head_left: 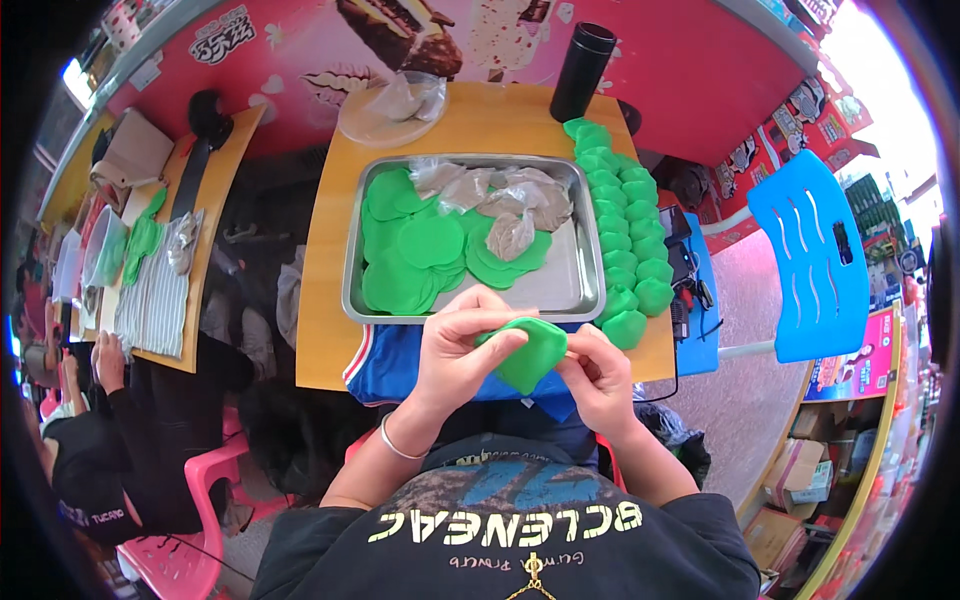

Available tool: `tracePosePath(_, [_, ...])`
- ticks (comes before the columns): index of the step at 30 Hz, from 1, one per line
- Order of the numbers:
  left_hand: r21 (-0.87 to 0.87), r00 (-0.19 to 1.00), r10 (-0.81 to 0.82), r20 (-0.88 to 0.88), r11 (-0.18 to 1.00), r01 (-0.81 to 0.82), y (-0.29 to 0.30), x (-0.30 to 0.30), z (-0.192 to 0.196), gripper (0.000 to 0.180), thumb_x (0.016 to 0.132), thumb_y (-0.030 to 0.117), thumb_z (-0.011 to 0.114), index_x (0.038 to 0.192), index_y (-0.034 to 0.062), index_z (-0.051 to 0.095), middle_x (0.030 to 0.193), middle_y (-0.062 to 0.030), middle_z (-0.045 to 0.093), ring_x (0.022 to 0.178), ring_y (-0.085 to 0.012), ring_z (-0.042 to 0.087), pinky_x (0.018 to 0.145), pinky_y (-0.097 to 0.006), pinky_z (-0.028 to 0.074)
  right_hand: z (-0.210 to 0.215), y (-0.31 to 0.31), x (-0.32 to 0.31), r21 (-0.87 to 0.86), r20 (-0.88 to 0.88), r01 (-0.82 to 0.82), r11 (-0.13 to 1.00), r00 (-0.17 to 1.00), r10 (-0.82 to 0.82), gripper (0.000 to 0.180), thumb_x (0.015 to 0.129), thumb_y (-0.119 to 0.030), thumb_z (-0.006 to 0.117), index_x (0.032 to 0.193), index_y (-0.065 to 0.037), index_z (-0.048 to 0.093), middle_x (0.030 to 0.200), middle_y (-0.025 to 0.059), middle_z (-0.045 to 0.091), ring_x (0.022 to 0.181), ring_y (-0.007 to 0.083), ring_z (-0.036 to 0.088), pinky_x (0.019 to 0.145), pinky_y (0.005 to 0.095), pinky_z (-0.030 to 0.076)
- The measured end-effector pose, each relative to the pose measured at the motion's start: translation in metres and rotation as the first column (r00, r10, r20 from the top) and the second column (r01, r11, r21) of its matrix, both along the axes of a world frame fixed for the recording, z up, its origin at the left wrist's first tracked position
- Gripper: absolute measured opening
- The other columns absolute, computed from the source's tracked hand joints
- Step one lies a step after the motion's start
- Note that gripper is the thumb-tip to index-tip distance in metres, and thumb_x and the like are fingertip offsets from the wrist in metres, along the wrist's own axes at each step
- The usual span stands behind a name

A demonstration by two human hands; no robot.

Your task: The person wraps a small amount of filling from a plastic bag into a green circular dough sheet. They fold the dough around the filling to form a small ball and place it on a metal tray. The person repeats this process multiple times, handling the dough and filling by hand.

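Observation:
Both hands are closed on one soft green pouch (pixel 527 356), folded to a point at its lower end. My left hand (pixel 455 345) wraps round its left side, thumb on top. On the other side, my right hand (pixel 597 375) pinches the edge between thumb and fingers. Just beyond them stands a metal tray (pixel 352 290) on the table. Flat green discs (pixel 430 243) are heaped in its left part. Small clear bags of brown grainy filling (pixel 511 235) lie at its back and right, some on green discs. Whatever is inside the held pouch is hidden.
Overlapping rows of green pouches (pixel 618 235) line the right edge of the wooden table (pixel 325 215). A black tumbler (pixel 583 72) and a plastic-covered bowl (pixel 392 110) stand at the back. A blue chair (pixel 808 255) is at right; another person's hand (pixel 108 360) shows at left.

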State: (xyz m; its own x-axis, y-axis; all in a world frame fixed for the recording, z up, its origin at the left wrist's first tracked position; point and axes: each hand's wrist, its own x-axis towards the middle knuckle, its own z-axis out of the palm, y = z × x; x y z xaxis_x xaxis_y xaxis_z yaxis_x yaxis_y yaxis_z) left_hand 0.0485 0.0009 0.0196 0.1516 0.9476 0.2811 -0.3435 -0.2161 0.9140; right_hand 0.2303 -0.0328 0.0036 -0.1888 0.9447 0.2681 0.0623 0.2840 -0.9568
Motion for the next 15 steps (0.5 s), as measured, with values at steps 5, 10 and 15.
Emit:
tracePosePath(5, [-0.002,0.986,0.018,0.163,1.0,-0.017,-0.003,-0.005,-0.01,0.01,0.083,0.012,0.062,0.084,0.0027,0.066,0.083,-0.0049,0.056,0.079,-0.0125,0.054,0.071,-0.025,0.044,0.004,-0.005,-0.02,-0.163,-0.317,-0.097,0.982,0.948,0.041,0.022,0.086,0.002,0.052,0.107,0.002,0.057,0.076,0.0005,0.042,0.057,0.0054,0.041,0.046,0.0181,0.03])
tracePosePath(10, [-0.134,0.928,0.043,0.371,0.991,0.007,0.0,-0.003,-0.018,0.011,0.087,0.011,0.058,0.083,0.0021,0.063,0.083,-0.0026,0.056,0.078,-0.0106,0.053,0.072,-0.024,0.042,-0.001,-0.007,-0.016,-0.229,-0.385,-0.112,0.967,0.923,0.016,0.026,0.088,-0.004,0.054,0.113,0.003,0.055,0.075,0.0005,0.043,0.056,0.0052,0.04,0.044,0.0181,0.028])
tracePosePath(15, [-0.219,0.872,0.035,0.488,0.972,0.083,-0.001,-0.003,-0.028,0.011,0.091,0.013,0.052,0.093,0.0049,0.059,0.09,-0.0034,0.059,0.084,-0.0126,0.057,0.077,-0.028,0.046,-0.01,-0.006,-0.009,-0.221,-0.37,-0.102,0.97,0.929,0.013,0.025,0.088,-0.004,0.053,0.112,0.003,0.056,0.074,0.0002,0.043,0.055,0.0044,0.04,0.045,0.0177,0.028])
